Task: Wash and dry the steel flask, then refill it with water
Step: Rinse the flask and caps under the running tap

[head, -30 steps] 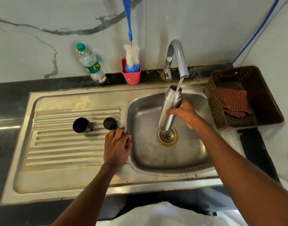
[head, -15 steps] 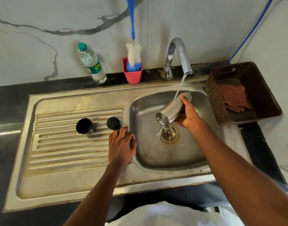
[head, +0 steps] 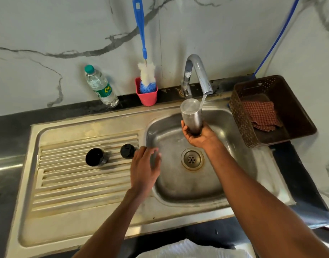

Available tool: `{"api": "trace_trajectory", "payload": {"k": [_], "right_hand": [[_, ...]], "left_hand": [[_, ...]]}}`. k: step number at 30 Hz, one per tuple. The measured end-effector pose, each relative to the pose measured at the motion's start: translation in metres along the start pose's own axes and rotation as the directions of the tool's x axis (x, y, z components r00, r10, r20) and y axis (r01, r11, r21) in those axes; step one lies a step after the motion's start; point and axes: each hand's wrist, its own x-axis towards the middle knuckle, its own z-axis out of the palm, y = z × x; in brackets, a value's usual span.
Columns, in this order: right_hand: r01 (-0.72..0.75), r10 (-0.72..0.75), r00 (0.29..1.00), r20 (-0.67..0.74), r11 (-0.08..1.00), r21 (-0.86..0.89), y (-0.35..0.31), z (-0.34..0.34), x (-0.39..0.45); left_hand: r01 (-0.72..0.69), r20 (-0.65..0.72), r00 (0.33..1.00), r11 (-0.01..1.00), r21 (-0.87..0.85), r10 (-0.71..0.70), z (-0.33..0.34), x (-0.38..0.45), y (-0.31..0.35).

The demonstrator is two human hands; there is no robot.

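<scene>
Right hand (head: 199, 135): fingers curled round the lower flask (head: 191, 116), gripping it bottom-up over the sink (head: 178, 185).
Flask: base at 12 o'clock of the hand, touched by the stream from the tap (head: 197, 73).
Left hand (head: 144, 168): spread, holding nothing, at the sink's 9 o'clock rim.
Caps (head: 127, 151): on the drainboard, 9 o'clock.
Brush (head: 146, 77): 11 o'clock, in its cup.
Advice: likely rinsing; turn the flask slowly under the stream, grip firm since wet steel slips.

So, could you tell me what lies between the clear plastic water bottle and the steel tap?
In the head view, a red cup holding a blue-handled bottle brush stands between the bottle and tap.
</scene>
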Motion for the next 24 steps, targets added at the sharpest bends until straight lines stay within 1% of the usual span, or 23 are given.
{"api": "trace_trajectory", "payload": {"k": [2,3,5,7,9,10,11,12,13,14,15,16,17,18,19,20,22,23,24], "right_hand": [[-0.018,0.018,1.000,0.004,1.000,-0.026,-0.001,0.001,-0.006],[-0.029,0.029,1.000,0.011,0.998,-0.059,-0.001,0.002,-0.011],[-0.059,0.062,0.998,0.017,0.986,-0.155,-0.001,0.000,-0.019],[-0.073,0.079,0.997,0.017,0.969,-0.235,-0.002,-0.007,-0.024],[-0.097,0.109,0.994,0.027,0.955,-0.279,-0.009,-0.018,-0.022],[-0.128,0.137,0.991,0.006,0.942,-0.311,-0.010,-0.022,-0.024],[-0.145,0.133,0.989,-0.057,0.902,-0.406,-0.013,-0.024,-0.025],[-0.125,0.062,0.990,-0.130,0.814,-0.567,-0.017,-0.028,-0.027],[-0.063,-0.105,0.978,-0.178,0.669,-0.741,-0.020,-0.032,-0.031],[0.047,-0.345,0.928,-0.138,0.479,-0.876,-0.024,-0.037,-0.031],[0.184,-0.533,0.846,0.013,0.270,-0.945,-0.029,-0.041,-0.029],[0.342,-0.597,0.771,0.221,0.096,-0.935,-0.030,-0.039,-0.034],[0.480,-0.547,0.730,0.409,-0.015,-0.877,-0.027,-0.033,-0.040],[0.576,-0.464,0.707,0.534,-0.060,-0.815,-0.023,-0.027,-0.046],[0.636,-0.425,0.676,0.603,-0.078,-0.768,-0.019,-0.021,-0.046],[0.655,-0.446,0.643,0.622,-0.101,-0.749,-0.014,-0.015,-0.046],[0.598,-0.545,0.614,0.571,-0.149,-0.787,-0.009,-0.011,-0.041],[0.562,-0.586,0.612,0.531,-0.151,-0.813,-0.009,-0.010,-0.040],[0.536,-0.602,0.628,0.494,-0.126,-0.835,-0.010,-0.011,-0.040]], "left_hand": [[0.062,0.043,0.998,0.964,-0.260,-0.052,0.002,0.030,0.035],[0.089,0.087,0.994,0.931,-0.354,-0.062,0.005,0.046,0.054],[0.117,0.163,0.986,0.870,-0.479,-0.043,0.012,0.074,0.087],[0.117,0.179,0.984,0.824,-0.554,-0.019,0.020,0.094,0.107],[0.142,0.177,0.983,0.806,-0.574,-0.047,0.026,0.106,0.115],[0.148,0.171,0.983,0.812,-0.565,-0.061,0.029,0.108,0.116],[0.150,0.163,0.984,0.819,-0.554,-0.069,0.031,0.109,0.117],[0.157,0.162,0.984,0.824,-0.545,-0.080,0.034,0.110,0.118],[0.168,0.165,0.982,0.820,-0.548,-0.091,0.035,0.111,0.121],[0.176,0.163,0.981,0.816,-0.550,-0.102,0.037,0.114,0.124],[0.181,0.160,0.981,0.815,-0.551,-0.110,0.039,0.117,0.127],[0.182,0.155,0.981,0.820,-0.543,-0.115,0.040,0.120,0.131],[0.184,0.155,0.981,0.825,-0.534,-0.119,0.040,0.122,0.135],[0.188,0.157,0.980,0.826,-0.532,-0.122,0.040,0.125,0.138],[0.201,0.163,0.978,0.815,-0.544,-0.132,0.039,0.127,0.140],[0.219,0.178,0.974,0.798,-0.562,-0.142,0.038,0.131,0.139],[0.237,0.234,0.965,0.777,-0.584,-0.118,0.035,0.136,0.132],[0.238,0.275,0.957,0.781,-0.577,-0.089,0.031,0.138,0.127],[0.236,0.310,0.948,0.801,-0.551,-0.066,0.025,0.138,0.121]]}}
